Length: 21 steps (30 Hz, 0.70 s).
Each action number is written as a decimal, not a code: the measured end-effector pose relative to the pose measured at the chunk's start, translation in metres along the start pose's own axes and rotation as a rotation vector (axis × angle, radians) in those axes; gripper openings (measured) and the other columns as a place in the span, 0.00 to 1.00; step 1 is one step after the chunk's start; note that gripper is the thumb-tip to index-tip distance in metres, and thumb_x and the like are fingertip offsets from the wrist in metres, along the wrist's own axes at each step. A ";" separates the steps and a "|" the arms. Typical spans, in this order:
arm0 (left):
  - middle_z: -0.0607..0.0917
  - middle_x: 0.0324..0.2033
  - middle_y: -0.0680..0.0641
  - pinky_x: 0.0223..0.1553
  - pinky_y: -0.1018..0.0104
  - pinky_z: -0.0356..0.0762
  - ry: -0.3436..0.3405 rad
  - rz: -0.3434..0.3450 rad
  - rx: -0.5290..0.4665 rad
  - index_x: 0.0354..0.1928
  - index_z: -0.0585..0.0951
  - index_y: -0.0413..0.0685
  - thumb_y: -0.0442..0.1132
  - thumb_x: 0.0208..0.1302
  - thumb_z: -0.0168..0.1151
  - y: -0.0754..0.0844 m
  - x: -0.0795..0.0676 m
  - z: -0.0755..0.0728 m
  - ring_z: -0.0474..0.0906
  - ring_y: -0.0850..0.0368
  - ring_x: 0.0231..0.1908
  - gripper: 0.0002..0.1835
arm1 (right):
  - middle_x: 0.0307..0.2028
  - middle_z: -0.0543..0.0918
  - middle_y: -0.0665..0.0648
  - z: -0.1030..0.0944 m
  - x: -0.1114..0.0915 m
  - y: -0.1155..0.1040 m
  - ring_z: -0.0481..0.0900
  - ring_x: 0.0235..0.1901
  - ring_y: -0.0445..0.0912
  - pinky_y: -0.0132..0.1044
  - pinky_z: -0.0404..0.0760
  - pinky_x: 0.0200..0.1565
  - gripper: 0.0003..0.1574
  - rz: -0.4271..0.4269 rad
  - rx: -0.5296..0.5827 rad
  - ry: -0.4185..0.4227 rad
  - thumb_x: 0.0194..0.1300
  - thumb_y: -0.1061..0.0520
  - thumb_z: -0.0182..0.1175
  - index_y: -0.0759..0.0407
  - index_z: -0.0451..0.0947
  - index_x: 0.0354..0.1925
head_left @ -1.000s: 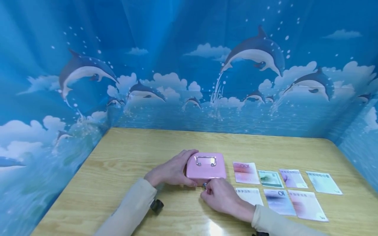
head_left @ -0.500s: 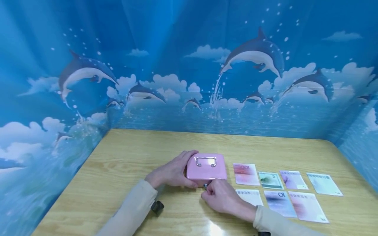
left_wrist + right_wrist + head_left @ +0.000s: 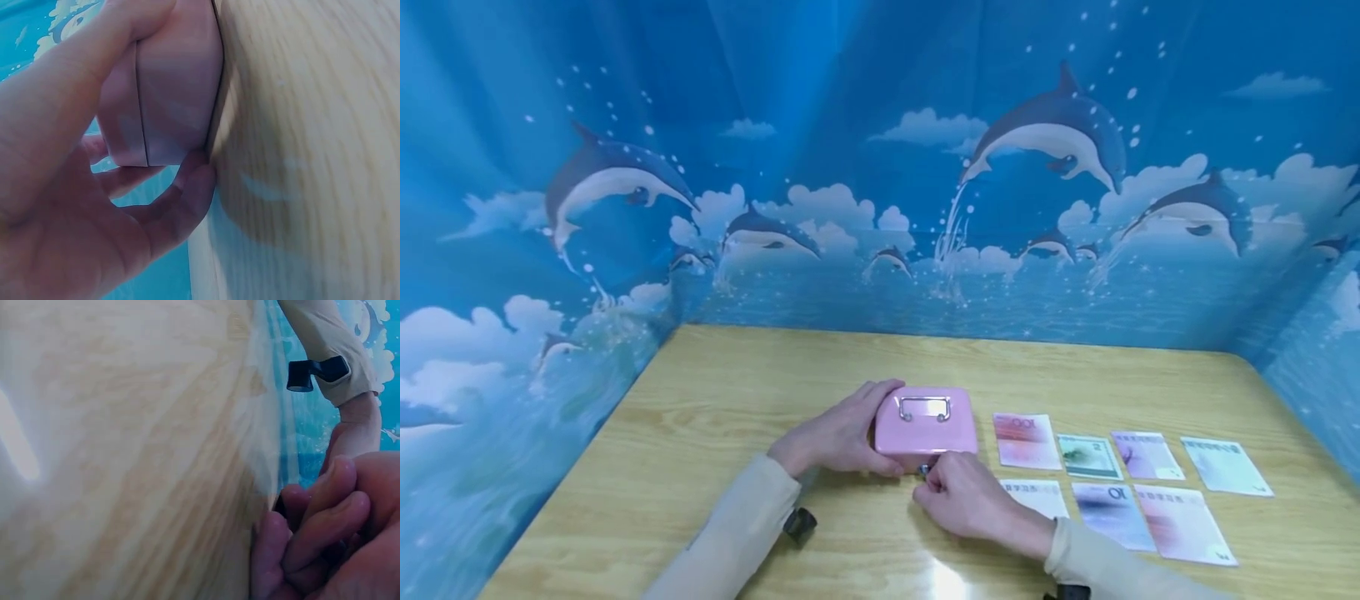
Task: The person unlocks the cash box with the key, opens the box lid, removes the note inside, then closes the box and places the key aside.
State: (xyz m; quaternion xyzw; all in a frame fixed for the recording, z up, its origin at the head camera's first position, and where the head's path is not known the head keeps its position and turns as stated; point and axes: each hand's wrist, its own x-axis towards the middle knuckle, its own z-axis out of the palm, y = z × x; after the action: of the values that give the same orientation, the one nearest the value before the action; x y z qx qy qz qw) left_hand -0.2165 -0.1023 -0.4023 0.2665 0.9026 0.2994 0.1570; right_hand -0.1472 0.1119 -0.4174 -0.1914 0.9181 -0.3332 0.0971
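Observation:
A pink cash box (image 3: 925,429) with a folded metal handle (image 3: 924,408) on its lid stands closed on the table. My left hand (image 3: 838,433) grips its left side, thumb along the front and fingers round the back; the left wrist view shows the fingertips low by the tabletop. Curled fingers of my right hand (image 3: 962,496) are at the front of the box, pinching a small shiny metal piece (image 3: 923,470), like a key. Most of that piece is hidden by the fingers, and the right wrist view shows only the curled hand (image 3: 325,531).
Several banknotes lie in two rows right of the box, among them a red 100 note (image 3: 1026,442), a green note (image 3: 1090,457) and a blue 10 note (image 3: 1112,515). The wooden table (image 3: 715,375) is backed by a blue dolphin curtain (image 3: 850,167).

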 end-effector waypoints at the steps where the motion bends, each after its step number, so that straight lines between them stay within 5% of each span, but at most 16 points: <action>1: 0.68 0.72 0.46 0.74 0.45 0.66 -0.004 0.001 0.000 0.81 0.52 0.53 0.57 0.49 0.81 0.000 0.000 -0.001 0.67 0.48 0.71 0.63 | 0.05 0.63 0.39 0.001 0.000 0.000 0.60 0.06 0.31 0.23 0.57 0.12 0.27 -0.001 -0.004 0.000 0.61 0.59 0.61 0.49 0.69 0.07; 9: 0.67 0.73 0.46 0.74 0.44 0.66 -0.025 0.003 0.006 0.81 0.51 0.53 0.57 0.50 0.80 0.001 0.000 -0.003 0.67 0.47 0.72 0.63 | 0.05 0.64 0.38 0.000 0.001 0.002 0.60 0.05 0.29 0.21 0.56 0.11 0.23 -0.071 -0.015 -0.003 0.55 0.62 0.62 0.50 0.70 0.08; 21: 0.69 0.72 0.45 0.74 0.44 0.67 -0.018 -0.011 0.015 0.81 0.51 0.53 0.57 0.48 0.81 0.002 -0.001 -0.002 0.68 0.47 0.71 0.63 | 0.06 0.66 0.38 0.004 -0.001 0.004 0.62 0.07 0.30 0.25 0.62 0.12 0.23 -0.038 0.000 0.020 0.57 0.60 0.64 0.49 0.72 0.09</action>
State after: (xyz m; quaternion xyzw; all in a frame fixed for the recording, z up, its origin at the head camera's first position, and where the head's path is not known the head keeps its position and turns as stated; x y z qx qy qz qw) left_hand -0.2160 -0.1022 -0.3990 0.2654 0.9047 0.2894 0.1651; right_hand -0.1463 0.1124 -0.4226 -0.2053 0.9152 -0.3370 0.0815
